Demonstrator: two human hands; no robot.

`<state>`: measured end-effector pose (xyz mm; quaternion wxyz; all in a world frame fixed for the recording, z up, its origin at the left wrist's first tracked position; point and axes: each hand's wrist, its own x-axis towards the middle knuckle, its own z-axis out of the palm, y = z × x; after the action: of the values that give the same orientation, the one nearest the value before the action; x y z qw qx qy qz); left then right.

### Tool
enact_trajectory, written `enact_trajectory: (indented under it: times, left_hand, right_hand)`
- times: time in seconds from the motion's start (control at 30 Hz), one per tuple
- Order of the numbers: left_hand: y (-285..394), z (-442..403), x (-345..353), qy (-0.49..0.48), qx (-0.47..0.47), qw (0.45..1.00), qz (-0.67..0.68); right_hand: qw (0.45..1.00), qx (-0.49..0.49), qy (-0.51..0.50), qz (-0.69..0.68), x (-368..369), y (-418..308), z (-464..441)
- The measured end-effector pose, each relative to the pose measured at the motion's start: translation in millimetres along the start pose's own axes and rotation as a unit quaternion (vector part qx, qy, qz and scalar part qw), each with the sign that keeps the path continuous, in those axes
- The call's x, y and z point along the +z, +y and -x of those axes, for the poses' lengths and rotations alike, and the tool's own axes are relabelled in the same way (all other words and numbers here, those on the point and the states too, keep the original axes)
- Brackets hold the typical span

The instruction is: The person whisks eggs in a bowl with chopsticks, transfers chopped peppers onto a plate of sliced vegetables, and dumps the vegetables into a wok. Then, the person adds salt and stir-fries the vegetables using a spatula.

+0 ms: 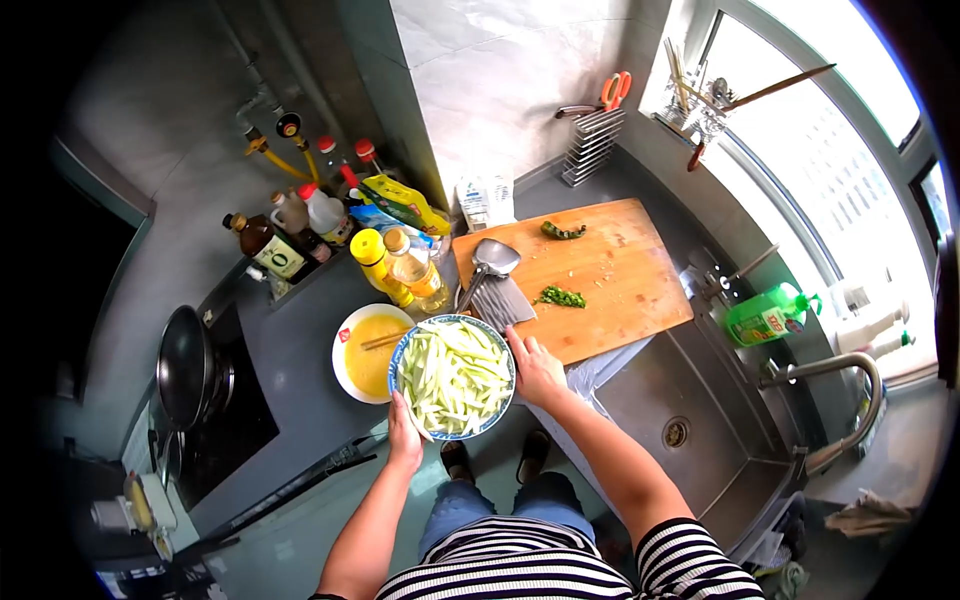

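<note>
A blue-patterned bowl (398, 372) heaped with pale green vegetable strips (455, 375) is held over the counter's front edge. My left hand (404, 435) grips its lower left rim, the fingers partly hidden beneath. My right hand (537, 368) is closed at the bowl's right rim, its fingertips close to a cleaver blade (503, 302). The cleaver lies on the wooden cutting board (620, 260), beside a metal spatula (496, 257). Chopped green bits (560, 297) and a dark green pepper piece (563, 231) rest on the board. Left of the bowl, a white bowl (345, 375) holds beaten egg and chopsticks (385, 341).
An oil bottle (418, 272) and a yellow-capped container (378, 262) stand behind the bowls. More bottles (270, 245) crowd the back left. A wok (186, 368) sits on the stove at left. To the right are the sink (690, 390), faucet (865, 400) and green soap bottle (768, 314).
</note>
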<state>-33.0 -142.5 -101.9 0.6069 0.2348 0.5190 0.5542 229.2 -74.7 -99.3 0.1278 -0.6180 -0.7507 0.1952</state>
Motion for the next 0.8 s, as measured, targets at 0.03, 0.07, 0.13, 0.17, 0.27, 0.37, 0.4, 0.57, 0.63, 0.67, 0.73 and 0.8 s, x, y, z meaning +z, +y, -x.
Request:
enact_trajectory:
  times: [0.03,0.07,0.13,0.17,0.27,0.37,0.4,0.57,0.63,0.67,0.73,0.8]
  left_hand:
    - [-3.0,1.3,-1.0,0.003,-0.011,1.000,-0.009]
    - [-6.7,2.9,2.6,0.023,-0.010,1.000,-0.012]
    - [-16.5,5.0,9.5,0.028,-0.005,1.000,0.002]
    - [-24.8,4.8,13.3,0.027,-0.003,1.000,0.010]
    - [-34.0,7.5,26.2,0.027,-0.014,0.999,0.022]
    - [-54.2,-4.0,32.6,0.034,-0.005,0.999,0.004]
    - [-57.9,-5.7,37.0,0.028,-0.013,1.000,0.000]
    - [-68.8,-21.7,61.6,0.013,-0.007,1.000,-0.027]
    - [-71.1,-25.6,69.1,0.017,0.003,0.999,-0.040]
    - [-73.5,-28.7,69.2,0.017,0.004,0.999,-0.048]
    - [-73.5,-36.3,71.4,0.016,0.008,0.998,-0.066]
    - [-75.1,-40.1,72.1,0.034,0.006,0.996,-0.079]
  right_hand:
    - [1.000,0.001,-0.018,-0.003,2.5,3.3,-1.0]
    - [0.999,0.004,-0.036,-0.006,3.2,8.3,-0.1]
    - [1.000,-0.004,-0.030,-0.002,-24.7,20.4,18.0]
    - [0.999,-0.007,-0.033,0.016,-40.1,29.7,28.7]
    - [0.998,-0.026,-0.027,0.042,-81.6,58.4,62.2]
    - [0.994,-0.006,0.105,-0.035,-100.7,88.3,88.2]
    - [0.986,-0.006,0.160,-0.052,-96.2,101.2,94.8]
    - [0.810,0.197,0.153,-0.530,-84.2,145.0,99.8]
    - [0.758,0.208,0.133,-0.603,-82.9,155.7,97.8]
    - [0.755,0.212,0.125,-0.608,-80.6,159.9,98.9]
    - [0.747,0.219,0.108,-0.619,-72.3,169.9,97.4]
    - [0.731,0.234,0.098,-0.633,-64.7,175.6,97.7]
